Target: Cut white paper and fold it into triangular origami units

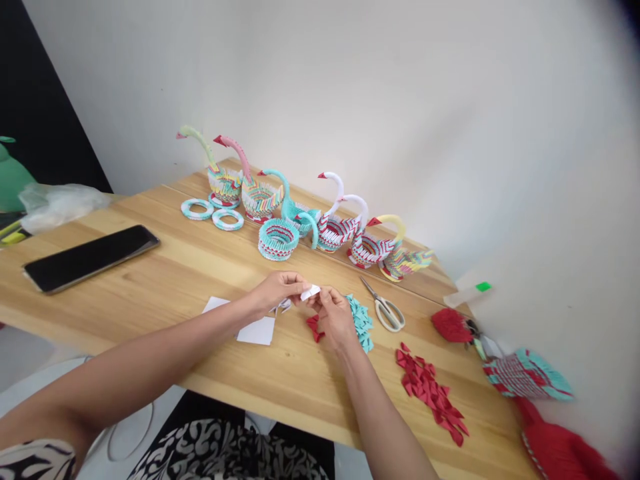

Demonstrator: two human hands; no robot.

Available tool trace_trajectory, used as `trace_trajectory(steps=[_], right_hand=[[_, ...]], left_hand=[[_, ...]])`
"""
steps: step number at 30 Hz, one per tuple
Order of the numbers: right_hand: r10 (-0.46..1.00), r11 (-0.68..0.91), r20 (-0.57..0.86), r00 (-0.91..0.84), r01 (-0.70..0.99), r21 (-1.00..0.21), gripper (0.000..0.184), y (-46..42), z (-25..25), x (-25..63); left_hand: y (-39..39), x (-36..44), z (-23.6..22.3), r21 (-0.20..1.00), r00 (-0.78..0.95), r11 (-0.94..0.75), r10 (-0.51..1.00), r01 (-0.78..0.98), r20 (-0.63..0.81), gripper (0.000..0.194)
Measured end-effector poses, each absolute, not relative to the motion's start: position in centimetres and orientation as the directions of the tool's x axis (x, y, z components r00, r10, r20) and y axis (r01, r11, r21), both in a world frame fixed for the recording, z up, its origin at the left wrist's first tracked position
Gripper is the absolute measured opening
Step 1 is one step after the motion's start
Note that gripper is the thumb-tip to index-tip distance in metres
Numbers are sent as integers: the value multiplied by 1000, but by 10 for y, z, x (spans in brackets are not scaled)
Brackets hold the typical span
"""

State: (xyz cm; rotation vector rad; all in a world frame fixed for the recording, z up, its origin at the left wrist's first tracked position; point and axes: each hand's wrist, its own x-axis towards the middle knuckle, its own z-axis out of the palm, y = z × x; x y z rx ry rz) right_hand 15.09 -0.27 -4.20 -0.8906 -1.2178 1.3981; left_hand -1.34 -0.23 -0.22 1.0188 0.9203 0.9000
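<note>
A small folded piece of white paper [311, 292] is pinched between my two hands above the wooden table. My left hand [283, 290] grips its left end with thumb and fingers. At its right end, the fingers of my right hand [335, 313] are closed on it. White paper sheets [256, 331] lie below my left forearm, with small white folded pieces [284, 305] by my left fingers. Beside my right hand is a heap of turquoise folded paper pieces [361, 323], partly hidden by it. A few red pieces [315, 328] lie under that hand.
Several folded-paper swans [335, 230] and a turquoise paper basket [279, 240] line the back. Two paper rings [227, 219] and a phone [93, 257] lie left. Scissors [387, 310], red pieces [430, 393] and a red-and-turquoise paper model [527, 375] lie right.
</note>
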Motion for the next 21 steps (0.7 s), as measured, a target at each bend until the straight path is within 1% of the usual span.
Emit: trace_trajectory(steps=[4,8,11,15,19,21], right_hand=[[972,27,87,-218,-265,-964,30,-3,-38,150],[973,31,83,-216,-234,-972,28,-3,-36,151],[976,33,76,-204,-210,-977,27,-3,-36,152],[985,50,71,-155,-134,-990,27,-2,-38,152],[987,82,88,-136,-51,-995,25,0,-41,154],[986,118,115,-125,21,-993,22,1,-40,155]], left_hand=[[-2,-13,-5,953,349,246,921,-175,-173,31],[1,-12,-11,964,351,201,927,-176,-130,31],[1,-11,-13,968,337,190,933,-165,-126,32],[0,-11,-11,981,308,146,946,-129,-100,31],[0,-11,-11,998,274,45,961,-46,-30,29],[0,-9,-12,1000,266,-6,964,-3,6,28]])
